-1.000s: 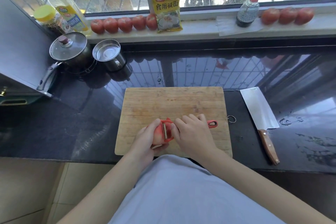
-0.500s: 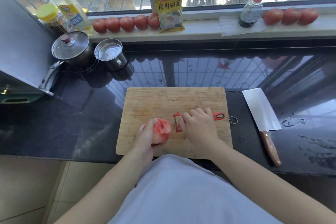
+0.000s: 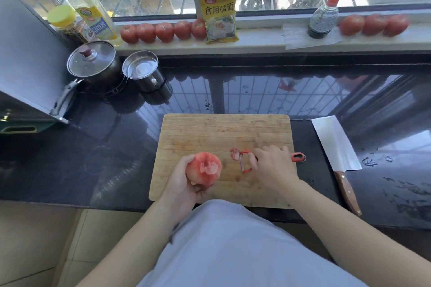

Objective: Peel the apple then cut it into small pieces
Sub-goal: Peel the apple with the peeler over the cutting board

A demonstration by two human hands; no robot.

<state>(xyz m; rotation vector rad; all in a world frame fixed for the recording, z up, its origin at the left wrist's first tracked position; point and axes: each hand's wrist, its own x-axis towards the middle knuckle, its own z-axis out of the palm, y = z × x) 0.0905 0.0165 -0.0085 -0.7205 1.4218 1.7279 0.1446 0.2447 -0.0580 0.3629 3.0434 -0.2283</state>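
Note:
My left hand (image 3: 184, 182) grips a reddish, partly peeled apple (image 3: 203, 168) over the near left part of the wooden cutting board (image 3: 224, 133). My right hand (image 3: 272, 168) holds a red peeler (image 3: 245, 162) to the right of the apple, apart from it, its blade end low over the board. A small scrap of red peel (image 3: 234, 153) lies on the board beside the peeler head. The peeler's handle tip pokes out past my right hand at the board's right edge.
A cleaver (image 3: 335, 147) with a wooden handle lies on the black counter right of the board. A lidded pot (image 3: 93, 65) and a steel cup (image 3: 142, 72) stand at the back left. Tomatoes (image 3: 163, 31), a yellow packet (image 3: 219, 14), bottles and a spray bottle (image 3: 324, 14) line the windowsill.
My right hand has drawn the peeler off the apple and away to the right. A scrap of peel now lies on the board. My left hand has turned the apple's peeled side up.

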